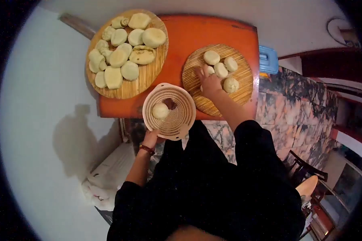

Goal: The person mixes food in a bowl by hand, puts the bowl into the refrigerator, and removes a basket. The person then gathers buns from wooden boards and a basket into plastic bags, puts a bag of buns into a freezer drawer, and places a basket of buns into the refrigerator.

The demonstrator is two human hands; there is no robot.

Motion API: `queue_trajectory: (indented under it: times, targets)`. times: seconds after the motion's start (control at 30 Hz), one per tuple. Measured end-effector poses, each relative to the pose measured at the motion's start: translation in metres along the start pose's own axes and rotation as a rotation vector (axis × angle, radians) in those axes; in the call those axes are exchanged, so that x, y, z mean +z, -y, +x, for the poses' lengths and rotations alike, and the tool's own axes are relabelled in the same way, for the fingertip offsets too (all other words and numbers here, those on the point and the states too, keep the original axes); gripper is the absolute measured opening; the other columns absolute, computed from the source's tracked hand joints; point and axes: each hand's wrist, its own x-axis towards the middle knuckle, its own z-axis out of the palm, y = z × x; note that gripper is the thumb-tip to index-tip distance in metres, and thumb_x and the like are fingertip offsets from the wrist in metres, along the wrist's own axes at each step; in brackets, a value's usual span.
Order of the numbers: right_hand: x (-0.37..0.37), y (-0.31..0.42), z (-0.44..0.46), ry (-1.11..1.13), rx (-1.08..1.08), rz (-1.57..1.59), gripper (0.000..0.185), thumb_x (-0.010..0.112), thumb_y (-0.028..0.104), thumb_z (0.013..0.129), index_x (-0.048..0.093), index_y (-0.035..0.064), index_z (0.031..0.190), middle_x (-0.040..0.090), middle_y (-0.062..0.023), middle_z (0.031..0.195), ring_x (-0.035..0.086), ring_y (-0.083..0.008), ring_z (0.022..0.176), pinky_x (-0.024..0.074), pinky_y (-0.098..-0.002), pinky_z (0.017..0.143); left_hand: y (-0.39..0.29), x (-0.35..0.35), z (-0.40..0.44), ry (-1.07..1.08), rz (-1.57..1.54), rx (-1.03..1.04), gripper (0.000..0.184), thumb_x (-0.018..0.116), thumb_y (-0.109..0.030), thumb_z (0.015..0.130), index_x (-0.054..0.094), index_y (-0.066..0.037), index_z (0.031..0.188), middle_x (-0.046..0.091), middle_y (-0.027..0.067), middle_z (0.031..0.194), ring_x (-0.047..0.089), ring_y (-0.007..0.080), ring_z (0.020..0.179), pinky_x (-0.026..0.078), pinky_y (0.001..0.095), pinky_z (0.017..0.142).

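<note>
My left hand grips the near rim of a pale pink plastic colander, which is tilted at the table's front edge. One round bun lies inside it. Over the smaller round woven tray, my right hand reaches down with its fingers on a pale bun. Its fingers partly cover that bun and another beside it. Several other buns lie around on this tray, among them one at the back and a pleated one on the right.
A larger round woven tray full of pale buns is at the left of the orange table. A light blue plastic box stands past the table's right edge. Dark wooden chairs are at the lower right.
</note>
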Motion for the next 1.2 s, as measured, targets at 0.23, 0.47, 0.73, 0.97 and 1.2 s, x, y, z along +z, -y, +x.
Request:
queue_trajectory:
  times: [0.23, 0.47, 0.73, 0.97, 1.2]
  targets:
    - [-0.031, 0.005, -0.007, 0.089, 0.163, 0.305, 0.084, 0.075, 0.013, 0.071, 0.028, 0.0121, 0.141, 0.018, -0.0254, 0.148, 0.06, -0.0359, 0.099, 0.0544, -0.0417, 0.075, -0.006, 0.004, 0.002, -0.049, 0.068, 0.069, 0.033, 0.051, -0.016, 0.09, 0.057, 0.0, 0.119, 0.066, 0.0127, 0.108, 0.067, 0.025, 0.091, 0.056, 0.0381, 0.075]
    - [0.017, 0.005, -0.013, -0.157, 0.124, 0.471, 0.069, 0.07, 0.006, 0.071, 0.036, 0.0081, 0.13, 0.018, -0.031, 0.147, 0.058, -0.0421, 0.098, 0.052, -0.0461, 0.078, -0.02, 0.006, 0.001, -0.051, 0.108, -0.009, 0.035, 0.052, -0.016, 0.088, 0.055, 0.001, 0.119, 0.066, 0.0116, 0.106, 0.067, 0.0243, 0.09, 0.057, 0.0374, 0.076]
    - [0.007, -0.01, -0.025, -0.302, 0.159, 0.922, 0.058, 0.067, 0.0, 0.068, 0.038, 0.0095, 0.117, 0.036, -0.0242, 0.124, 0.053, -0.0486, 0.098, 0.0486, -0.0537, 0.076, -0.018, 0.003, 0.018, -0.099, -0.001, -0.08, 0.027, 0.054, -0.019, 0.089, 0.061, 0.001, 0.104, 0.066, 0.01, 0.098, 0.066, 0.0216, 0.087, 0.056, 0.0352, 0.074]
    - [-0.03, 0.018, -0.046, -0.579, 0.238, 1.025, 0.051, 0.072, 0.004, 0.062, 0.044, 0.0015, 0.105, 0.043, -0.0183, 0.107, 0.043, -0.0353, 0.103, 0.0424, -0.0412, 0.087, -0.015, -0.001, 0.047, -0.087, -0.169, -0.141, 0.029, 0.056, -0.021, 0.09, 0.059, 0.002, 0.108, 0.065, 0.0114, 0.103, 0.065, 0.0222, 0.092, 0.056, 0.0346, 0.077]
    - [-0.052, 0.078, -0.038, -0.396, 0.02, 1.117, 0.055, 0.074, 0.003, 0.067, 0.044, 0.0032, 0.114, 0.044, -0.0176, 0.116, 0.051, -0.0344, 0.102, 0.0505, -0.0403, 0.079, -0.015, -0.013, 0.071, -0.133, -0.337, -0.139, 0.031, 0.057, -0.022, 0.09, 0.055, 0.001, 0.111, 0.062, 0.0118, 0.108, 0.064, 0.0236, 0.096, 0.056, 0.0363, 0.079]
